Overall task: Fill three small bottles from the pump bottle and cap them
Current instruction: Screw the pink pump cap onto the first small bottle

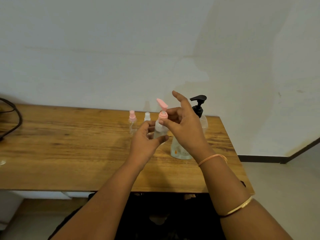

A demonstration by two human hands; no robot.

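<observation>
Small bottle gripped by left hand; right hand pinching its pink cap, apparently mid-twist; next needs steady turning.

No word, brand or number can be read anywhere in the head view; the only printing that shows is on the clear pump bottle, low on its front near the base; there a small orange mark sits beside some faint pale print; both are too small and blurred to make out as letters or figures.
</observation>
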